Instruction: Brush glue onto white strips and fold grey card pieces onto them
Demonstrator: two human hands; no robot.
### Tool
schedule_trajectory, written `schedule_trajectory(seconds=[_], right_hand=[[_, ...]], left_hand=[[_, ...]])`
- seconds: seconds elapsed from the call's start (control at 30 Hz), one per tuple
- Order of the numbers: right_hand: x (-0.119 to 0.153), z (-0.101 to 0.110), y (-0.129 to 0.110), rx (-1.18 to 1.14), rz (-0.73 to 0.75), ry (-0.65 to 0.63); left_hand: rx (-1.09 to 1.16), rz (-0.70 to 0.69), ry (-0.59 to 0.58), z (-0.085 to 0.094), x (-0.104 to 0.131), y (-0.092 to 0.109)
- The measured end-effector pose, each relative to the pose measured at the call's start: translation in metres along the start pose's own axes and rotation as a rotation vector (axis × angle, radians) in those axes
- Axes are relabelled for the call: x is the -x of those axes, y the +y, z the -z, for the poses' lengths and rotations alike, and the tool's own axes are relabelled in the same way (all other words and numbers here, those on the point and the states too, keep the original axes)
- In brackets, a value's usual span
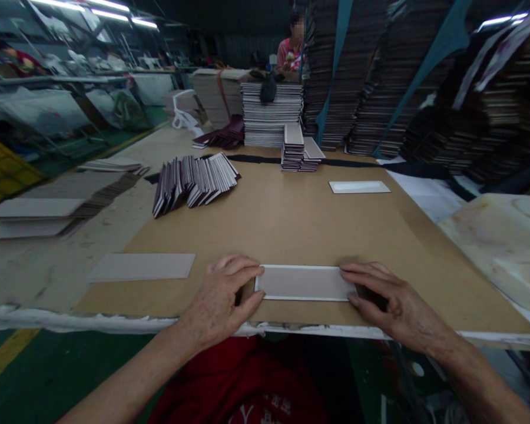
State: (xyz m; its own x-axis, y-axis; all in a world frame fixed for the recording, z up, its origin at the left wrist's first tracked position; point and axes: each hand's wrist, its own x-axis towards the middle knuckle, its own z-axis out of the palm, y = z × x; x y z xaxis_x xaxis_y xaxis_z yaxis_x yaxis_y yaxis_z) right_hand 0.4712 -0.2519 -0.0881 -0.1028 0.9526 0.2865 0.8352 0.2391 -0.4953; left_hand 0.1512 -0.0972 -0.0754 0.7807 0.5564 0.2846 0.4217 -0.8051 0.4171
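A flat rectangular grey cardboard strip with a white border (304, 282) lies lengthwise before me on the brown board. My left hand (227, 291) grips its left end, thumb at the near corner and fingers at the far corner. At the right end my right hand (386, 297) holds it the same way. Left of my left hand, apart from it, rests a plain grey cardboard strip (142, 267). Farther back on the right lies a white strip with a dark edge (360, 187).
The brown board (274, 227) covers the tabletop. Fanned narrow strips (194, 182) lie back left, with a small stack (292, 147) at back centre. Larger grey sheets (39, 207) sit far left, a pale plastic container (503, 247) at right. Tall dark stacks and a person (289, 53) are behind.
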Motion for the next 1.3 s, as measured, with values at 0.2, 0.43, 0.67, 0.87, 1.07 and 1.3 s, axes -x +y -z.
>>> schedule_trajectory(seconds=[0.2, 0.43, 0.67, 0.87, 1.07, 1.3], right_hand=[[0.003, -0.005, -0.012, 0.182, 0.076, -0.007], [0.005, -0.006, -0.019, 0.429, 0.146, -0.031], [0.012, -0.012, -0.008, 0.400, 0.139, 0.017], [0.016, -0.017, -0.002, 0.323, 0.151, 0.054], [0.016, -0.017, -0.001, 0.314, 0.175, 0.084], [0.016, -0.016, -0.002, 0.349, 0.189, 0.077]], left_hand=[[-0.061, -0.015, -0.014, -0.001, 0.001, 0.002], [-0.115, -0.055, -0.050, 0.001, 0.000, 0.004], [-0.053, -0.019, -0.105, 0.004, 0.004, 0.005], [0.009, 0.039, -0.105, 0.005, 0.007, 0.007], [0.046, 0.062, -0.098, 0.007, 0.004, 0.008], [0.077, 0.086, -0.108, 0.008, 0.003, 0.009]])
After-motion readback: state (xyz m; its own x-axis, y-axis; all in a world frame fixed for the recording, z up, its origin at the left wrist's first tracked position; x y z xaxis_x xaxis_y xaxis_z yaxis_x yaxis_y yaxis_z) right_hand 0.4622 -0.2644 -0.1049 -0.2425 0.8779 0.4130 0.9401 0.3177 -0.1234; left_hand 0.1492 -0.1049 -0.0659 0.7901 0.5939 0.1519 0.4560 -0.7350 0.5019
